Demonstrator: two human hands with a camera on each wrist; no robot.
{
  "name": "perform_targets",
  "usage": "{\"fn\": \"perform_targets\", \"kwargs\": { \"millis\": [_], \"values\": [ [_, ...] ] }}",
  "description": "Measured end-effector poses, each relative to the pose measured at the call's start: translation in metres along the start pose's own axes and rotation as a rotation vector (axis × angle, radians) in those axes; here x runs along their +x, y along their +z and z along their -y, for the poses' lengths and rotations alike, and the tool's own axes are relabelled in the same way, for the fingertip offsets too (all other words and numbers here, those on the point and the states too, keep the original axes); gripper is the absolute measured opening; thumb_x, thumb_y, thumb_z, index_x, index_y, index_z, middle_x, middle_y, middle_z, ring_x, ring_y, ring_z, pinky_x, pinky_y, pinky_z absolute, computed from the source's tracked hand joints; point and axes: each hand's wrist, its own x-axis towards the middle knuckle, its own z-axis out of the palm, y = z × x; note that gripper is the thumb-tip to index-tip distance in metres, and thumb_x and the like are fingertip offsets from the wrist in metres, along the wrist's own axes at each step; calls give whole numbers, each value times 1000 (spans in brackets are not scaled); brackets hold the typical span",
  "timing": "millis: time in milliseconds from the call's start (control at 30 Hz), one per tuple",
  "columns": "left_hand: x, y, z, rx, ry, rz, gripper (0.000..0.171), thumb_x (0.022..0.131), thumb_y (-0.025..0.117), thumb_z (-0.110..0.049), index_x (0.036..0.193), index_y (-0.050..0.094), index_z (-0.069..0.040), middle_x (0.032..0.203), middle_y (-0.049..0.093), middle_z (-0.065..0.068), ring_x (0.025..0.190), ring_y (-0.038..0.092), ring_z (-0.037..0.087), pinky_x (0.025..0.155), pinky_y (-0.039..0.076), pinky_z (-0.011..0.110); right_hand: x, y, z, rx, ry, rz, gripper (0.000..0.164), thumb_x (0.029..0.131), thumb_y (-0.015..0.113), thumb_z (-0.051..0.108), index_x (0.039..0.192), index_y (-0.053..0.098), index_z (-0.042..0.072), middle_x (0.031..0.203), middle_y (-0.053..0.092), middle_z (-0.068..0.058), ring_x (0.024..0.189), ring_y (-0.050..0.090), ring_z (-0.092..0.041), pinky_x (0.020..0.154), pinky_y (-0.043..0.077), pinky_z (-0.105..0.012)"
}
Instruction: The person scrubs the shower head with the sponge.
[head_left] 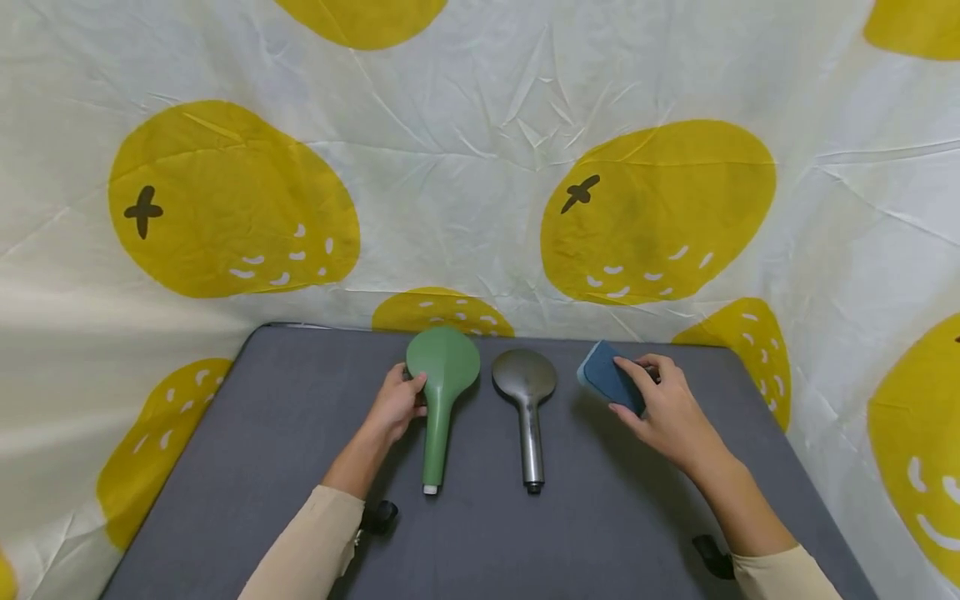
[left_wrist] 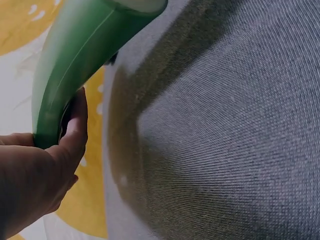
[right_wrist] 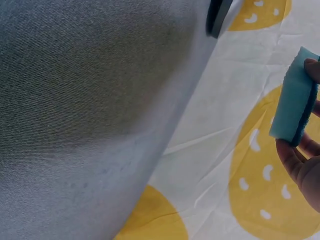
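A green shower head (head_left: 444,358) is held by my left hand (head_left: 395,402), which grips the left side of its round head; its handle points toward me. The left wrist view shows the green shower head (left_wrist: 75,65) raised over the cloth, with its shadow below. In my right hand (head_left: 667,417) a blue scouring sponge (head_left: 611,377) is pinched between thumb and fingers, above the table's right side. Seen from the right wrist, the sponge (right_wrist: 295,102) has a light blue foam side and a darker scrubbing side. Between the hands lies a dark grey metallic shower head (head_left: 525,375), its handle toward me.
The table (head_left: 247,467) has a grey cloth top with rounded far corners. A white curtain (head_left: 465,208) with big yellow fruit prints hangs behind it and along both sides. Black wrist camera mounts (head_left: 380,517) sit at both sleeves.
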Motion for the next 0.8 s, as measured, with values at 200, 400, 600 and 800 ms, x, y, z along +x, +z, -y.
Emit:
{"fn": "perform_targets", "kwargs": {
  "millis": [200,400,600,800],
  "values": [
    [5,3,4,26,-37,4,62,111,42,-11,165,11,-11,132,51,26,85,64,21,67,56,29,-2,5,-10,16,28,13,73,73,94,14,137,60,1,121,52,-32,103,55,-47,83,51,-62],
    [10,5,7,16,-57,1,63,111,42,-10,165,11,-11,142,46,29,95,66,27,71,60,33,-4,8,-18,32,69,56,71,77,92,17,138,59,3,123,51,-31,104,55,-47,84,49,-62],
    [12,6,7,17,-56,7,61,111,42,-10,164,10,-5,145,42,32,106,66,35,75,61,36,-5,8,-23,36,90,72,69,78,91,17,137,59,2,122,51,-32,102,54,-47,82,49,-61],
    [13,4,11,26,-67,1,62,112,42,-12,164,9,-3,147,40,33,113,63,41,77,61,37,-6,11,-27,28,116,96,68,80,90,18,137,58,2,122,50,-33,101,54,-48,82,49,-62]
  ]
}}
